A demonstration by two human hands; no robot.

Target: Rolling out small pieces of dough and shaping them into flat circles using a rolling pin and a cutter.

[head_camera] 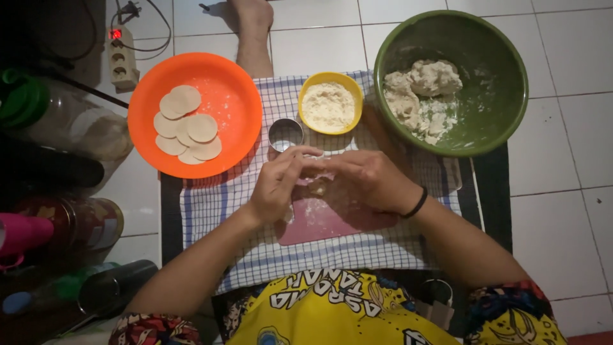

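Note:
My left hand (278, 182) and my right hand (367, 179) meet over a pink floured board (319, 223) and pinch a small piece of dough (317, 186) between their fingertips. The dough is mostly hidden by the fingers. Just beyond my left fingers stands a small round metal cutter (285, 134). An orange plate (233, 102) at the left holds several flat round dough discs (187, 124). A yellow bowl (330, 80) of flour sits behind the hands. A big green bowl (504, 96) at the right holds a lump of dough (421, 86).
A blue-checked cloth (217, 204) covers the white tiled floor under the board. A power strip (122, 61) with a red light lies at the back left. Jars and bottles (70, 223) crowd the left edge. A bare foot (252, 25) shows at the top.

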